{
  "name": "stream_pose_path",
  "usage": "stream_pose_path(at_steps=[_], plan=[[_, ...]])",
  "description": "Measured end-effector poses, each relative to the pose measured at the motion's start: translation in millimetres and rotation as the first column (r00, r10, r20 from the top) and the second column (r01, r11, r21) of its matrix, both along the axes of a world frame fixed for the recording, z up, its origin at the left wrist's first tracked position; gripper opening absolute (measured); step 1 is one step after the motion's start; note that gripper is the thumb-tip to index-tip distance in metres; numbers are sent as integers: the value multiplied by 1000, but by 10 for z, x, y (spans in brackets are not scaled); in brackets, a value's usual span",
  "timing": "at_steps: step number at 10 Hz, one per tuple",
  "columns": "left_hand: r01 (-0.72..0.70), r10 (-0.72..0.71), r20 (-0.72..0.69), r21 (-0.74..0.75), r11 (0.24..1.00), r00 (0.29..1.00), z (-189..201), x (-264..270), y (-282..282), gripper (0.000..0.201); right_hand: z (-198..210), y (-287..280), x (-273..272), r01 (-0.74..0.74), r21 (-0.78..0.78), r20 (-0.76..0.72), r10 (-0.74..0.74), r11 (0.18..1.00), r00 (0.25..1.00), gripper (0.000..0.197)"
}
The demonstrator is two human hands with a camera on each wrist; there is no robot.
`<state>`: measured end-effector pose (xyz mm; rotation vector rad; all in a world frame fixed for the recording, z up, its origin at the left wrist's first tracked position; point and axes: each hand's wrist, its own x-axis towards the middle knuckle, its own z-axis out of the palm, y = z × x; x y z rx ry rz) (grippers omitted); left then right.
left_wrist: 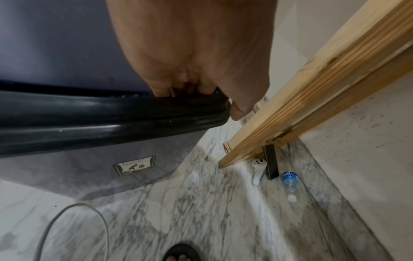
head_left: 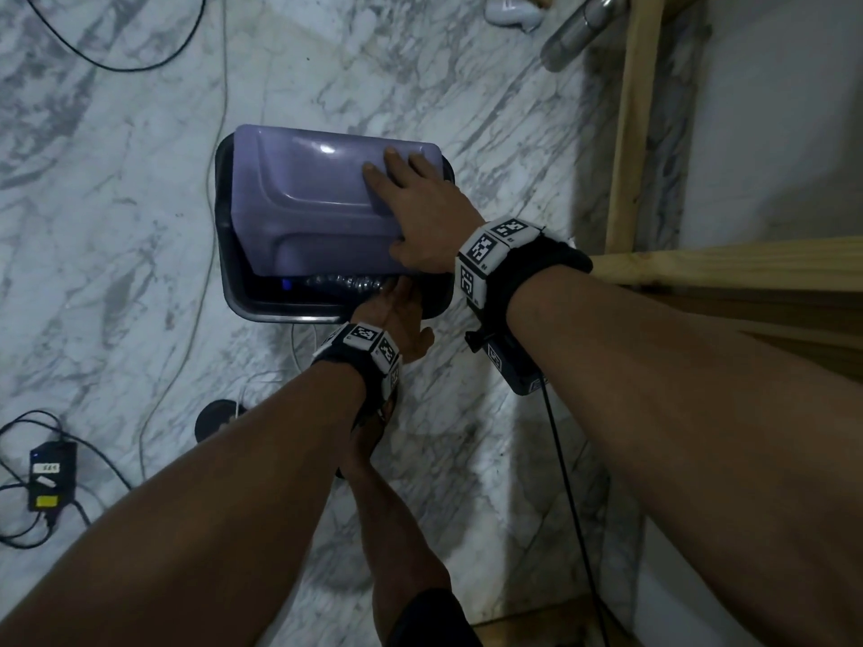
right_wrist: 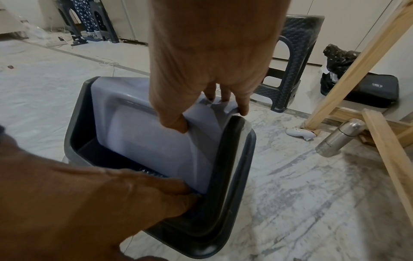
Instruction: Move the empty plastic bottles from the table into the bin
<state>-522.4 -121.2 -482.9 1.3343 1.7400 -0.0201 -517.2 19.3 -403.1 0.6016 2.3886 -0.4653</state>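
The bin [head_left: 233,282] stands on the marble floor, dark-rimmed, with a purple swing lid [head_left: 308,198] tilted so a gap shows along its near edge. My right hand [head_left: 411,203] lies on the lid's right part with fingers straight and the thumb at the near corner; the right wrist view shows this hand [right_wrist: 201,106] pressing the lid [right_wrist: 145,137]. Inside the gap lies a crumpled clear plastic bottle [head_left: 341,283] with a blue cap. My left hand [head_left: 397,310] reaches into the gap at the bottle's right end. Its fingers [left_wrist: 165,90] dip behind the black rim [left_wrist: 89,114], so their hold is hidden.
A second clear bottle [left_wrist: 289,181] lies on the floor by the wall, beside a white controller [left_wrist: 258,169]. A steel flask [right_wrist: 339,137] and the wooden table frame [head_left: 626,133] stand to the right. Cables and a power adapter [head_left: 49,476] lie at the left; my sandalled foot [left_wrist: 181,254] is near.
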Motion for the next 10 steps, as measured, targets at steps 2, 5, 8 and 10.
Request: stream_pose_path(at_steps=[2,5,8,10], plan=[[-75,75,-18,17,997,997,65,72,-16,63,5,15,-5,7,-56,30,-6,998,1000,91],[-15,38,-113,197,980,993,487,-245,-303,32,-19,-55,-26,-18,-47,31,20,999,999,77],[57,5,-332,177,983,943,917,-859,-381,35,85,-170,-91,5,-37,45,-4,999,999,54],[28,-12,-328,46,999,945,1366,-1068,-460,52,470,-261,-7,54,-46,6,-54,997,999,49]])
